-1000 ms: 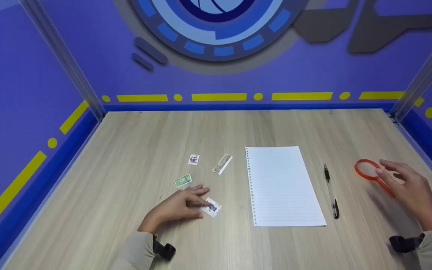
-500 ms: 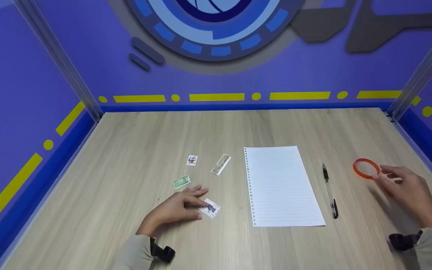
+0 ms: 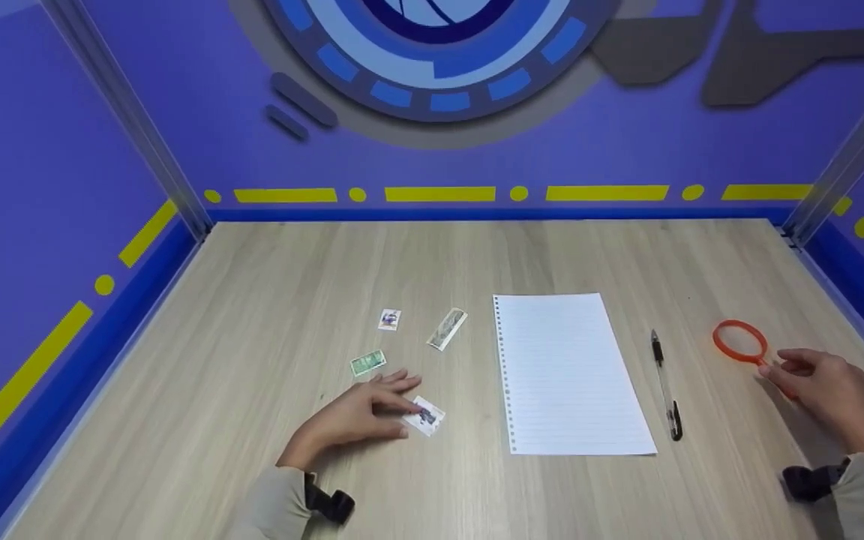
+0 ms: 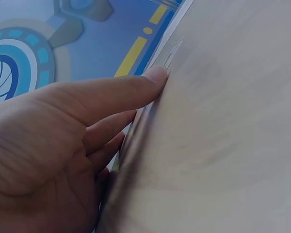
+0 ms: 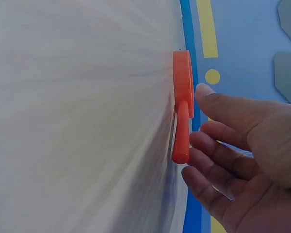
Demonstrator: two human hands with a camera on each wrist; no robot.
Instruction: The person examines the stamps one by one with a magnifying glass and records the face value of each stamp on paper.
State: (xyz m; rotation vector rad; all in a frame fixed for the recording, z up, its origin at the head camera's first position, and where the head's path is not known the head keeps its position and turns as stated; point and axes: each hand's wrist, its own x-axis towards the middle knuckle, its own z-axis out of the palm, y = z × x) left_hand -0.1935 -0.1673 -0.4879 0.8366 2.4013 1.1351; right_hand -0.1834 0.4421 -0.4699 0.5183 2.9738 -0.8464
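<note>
My left hand (image 3: 361, 409) rests on the table with its fingers extended, the index fingertip touching a small white stamp with a dark picture (image 3: 430, 420). In the left wrist view the thumb (image 4: 121, 94) reaches toward the tabletop. A green stamp (image 3: 368, 363) lies just beyond those fingers. At the right, an orange magnifying glass (image 3: 763, 352) lies on the table. My right hand (image 3: 829, 390) hovers over its handle with loosely bent fingers. In the right wrist view, the thumb and fingers stand beside the magnifying glass (image 5: 183, 97), not wrapped round it.
A small stamp with a coloured figure (image 3: 390, 319) and a long beige stamp (image 3: 447, 329) lie farther back. A lined sheet of paper (image 3: 574, 375) sits mid-table, with a black-capped pen (image 3: 663, 382) to its right. Purple walls (image 3: 462, 161) enclose the table.
My right hand has drawn back from the magnifying glass's ring toward its handle and lowered slightly. The left hand and the stamps stay where they were.
</note>
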